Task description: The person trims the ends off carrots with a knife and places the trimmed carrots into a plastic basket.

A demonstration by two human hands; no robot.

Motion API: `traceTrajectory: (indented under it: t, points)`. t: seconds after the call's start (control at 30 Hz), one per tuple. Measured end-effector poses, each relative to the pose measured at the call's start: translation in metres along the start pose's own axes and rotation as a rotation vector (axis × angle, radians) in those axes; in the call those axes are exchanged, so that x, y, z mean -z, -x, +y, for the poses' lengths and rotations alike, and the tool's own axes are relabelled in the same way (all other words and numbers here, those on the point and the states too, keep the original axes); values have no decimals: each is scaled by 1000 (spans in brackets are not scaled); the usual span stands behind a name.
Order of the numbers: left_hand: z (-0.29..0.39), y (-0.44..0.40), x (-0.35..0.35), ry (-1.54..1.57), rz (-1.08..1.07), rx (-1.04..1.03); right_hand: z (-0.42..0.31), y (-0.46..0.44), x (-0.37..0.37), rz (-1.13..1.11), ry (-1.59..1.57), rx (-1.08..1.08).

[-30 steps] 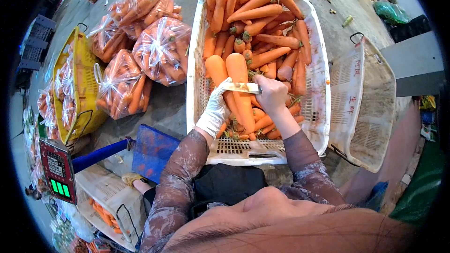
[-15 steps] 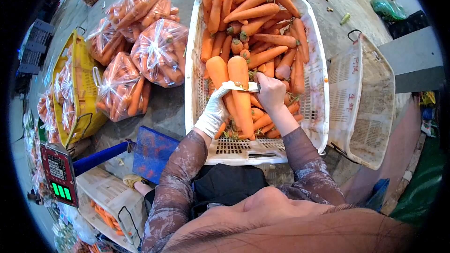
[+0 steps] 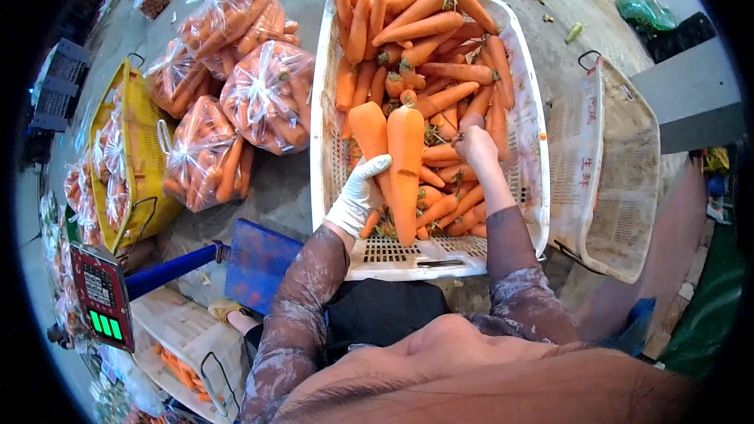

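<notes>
The left hand, in a white glove, held two large carrots side by side over the near half of the white crate, hiding part of the loose carrots in it. The right hand, bare, was curled low over the pile; I could not tell whether its grip held anything. Tied bags crowded the floor just left of the crate, with a yellow crate beyond them. A blue scale stood between the bags and the left sleeve. A stained crate blocked the right side; a green bag lay well apart.
</notes>
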State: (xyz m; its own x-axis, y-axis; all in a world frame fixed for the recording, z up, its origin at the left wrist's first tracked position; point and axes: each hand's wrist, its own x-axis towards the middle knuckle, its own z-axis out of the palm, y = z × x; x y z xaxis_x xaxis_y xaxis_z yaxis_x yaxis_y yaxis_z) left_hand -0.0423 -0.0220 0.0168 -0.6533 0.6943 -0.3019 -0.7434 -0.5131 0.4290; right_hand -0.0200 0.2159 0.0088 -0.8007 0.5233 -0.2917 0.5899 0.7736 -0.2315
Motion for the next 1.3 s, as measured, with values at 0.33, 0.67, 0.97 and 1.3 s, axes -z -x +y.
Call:
traceTrajectory:
  t: [0.33,0.67,0.97,1.3]
  points:
    - [9,4,-13,174,-106,-117,-20,25,14,134,-291,251]
    - [4,-4,-14,-263,77,-72,-33,50,27,-157,-1019,422]
    - [-2,9,-16,-103,-19,170,-36,51,21,-248,-1453,198]
    - [-5,-8,-10,-1437,-135,-501,-4,38,46,477,-208,490]
